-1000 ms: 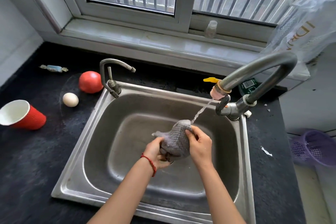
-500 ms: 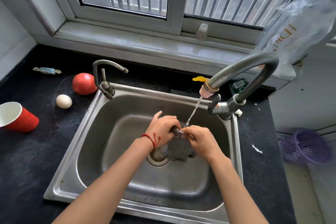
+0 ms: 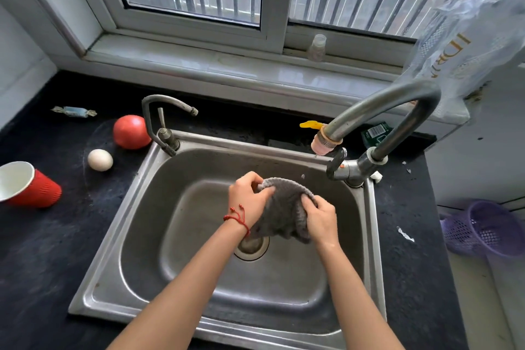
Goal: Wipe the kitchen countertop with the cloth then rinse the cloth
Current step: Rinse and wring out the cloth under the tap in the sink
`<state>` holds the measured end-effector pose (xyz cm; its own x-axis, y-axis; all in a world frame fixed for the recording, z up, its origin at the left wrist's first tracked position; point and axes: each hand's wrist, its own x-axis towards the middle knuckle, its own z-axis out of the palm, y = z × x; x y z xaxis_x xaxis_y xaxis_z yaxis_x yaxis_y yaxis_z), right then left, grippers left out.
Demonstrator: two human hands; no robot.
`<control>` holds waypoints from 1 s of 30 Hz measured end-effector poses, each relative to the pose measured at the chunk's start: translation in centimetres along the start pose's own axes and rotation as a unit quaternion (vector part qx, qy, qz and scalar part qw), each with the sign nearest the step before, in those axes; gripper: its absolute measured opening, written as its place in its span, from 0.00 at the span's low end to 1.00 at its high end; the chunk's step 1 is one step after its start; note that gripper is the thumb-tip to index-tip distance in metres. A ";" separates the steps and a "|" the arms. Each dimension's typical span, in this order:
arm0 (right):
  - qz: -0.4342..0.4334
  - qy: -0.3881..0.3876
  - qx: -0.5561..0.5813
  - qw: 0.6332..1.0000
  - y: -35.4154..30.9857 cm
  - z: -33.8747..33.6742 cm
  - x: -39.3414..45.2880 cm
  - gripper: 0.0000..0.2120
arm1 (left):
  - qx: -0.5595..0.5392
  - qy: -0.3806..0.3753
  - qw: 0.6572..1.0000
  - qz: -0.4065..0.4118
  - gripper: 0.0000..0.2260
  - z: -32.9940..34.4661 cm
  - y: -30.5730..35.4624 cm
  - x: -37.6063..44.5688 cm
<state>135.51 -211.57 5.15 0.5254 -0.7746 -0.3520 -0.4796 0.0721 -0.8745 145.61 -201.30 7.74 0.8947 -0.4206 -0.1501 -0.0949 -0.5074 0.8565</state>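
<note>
Two hands gripping grey cloth [image 3: 284, 207] over steel sink [image 3: 136, 236], red cup [image 3: 34, 187] tipped

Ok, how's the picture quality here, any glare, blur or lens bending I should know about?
Head view: wide-angle bending curves the window frame and the sink rim; daylight from the window puts soft sheen on the steel, no harsh glare; the plastic bag at top right looks washed out; both hands and the cloth are sharp.

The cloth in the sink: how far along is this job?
Wiping looks finished: the grey cloth is off the countertop and over the sink. In hand: the left hand and right hand grip it below the faucet. Left: finishing the rinse.
</note>
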 end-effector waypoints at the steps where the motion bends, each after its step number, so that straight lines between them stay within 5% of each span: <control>1: 0.029 -0.004 0.048 0.998 -0.5 0.7 0.1 0.14 | -0.008 -0.013 1.000 -0.021 0.06 0.5 0.3 -0.3; 4: 0.095 -0.079 0.113 0.986 -1.6 1.5 0.0 0.15 | -0.033 -0.080 0.996 -0.026 0.02 1.5 1.0 -1.5; 7: 0.076 -0.107 0.090 0.987 -2.0 0.6 0.2 0.09 | -0.159 -0.165 0.971 -0.065 0.10 1.1 0.7 -2.1; 11: 0.030 -0.116 0.054 0.991 -2.7 -0.5 0.2 0.06 | -0.152 -0.096 0.984 0.000 0.15 0.5 -1.3 -1.7; 14: 0.043 -0.168 0.154 0.973 -3.5 -0.6 -0.1 0.04 | -0.128 -0.221 0.967 0.030 0.40 1.0 -2.1 -1.2; 16: 0.094 -0.219 0.252 0.938 -3.8 -0.9 -0.2 0.11 | -0.155 -0.303 0.940 0.031 0.47 1.7 -2.1 -1.1; 21: 0.161 -0.229 0.404 0.871 -4.0 -1.2 0.1 0.11 | -0.148 -0.334 0.930 0.021 0.27 2.2 -1.7 -0.8; 26: 0.141 -0.137 0.439 0.877 -1.5 -0.8 1.6 0.17 | -0.130 -0.339 0.925 -0.114 0.08 1.9 -0.9 -0.9; 30: 0.160 -0.202 0.490 0.833 1.5 -0.3 1.4 0.36 | -0.254 -0.410 0.832 -0.275 0.07 1.7 -0.2 -1.4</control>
<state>135.31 -212.78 3.50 0.7689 -0.3572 -0.5303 0.0600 0.8660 -0.4964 143.67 -201.92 6.99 0.1245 -0.7064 -0.6968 0.6130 -0.4975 0.6138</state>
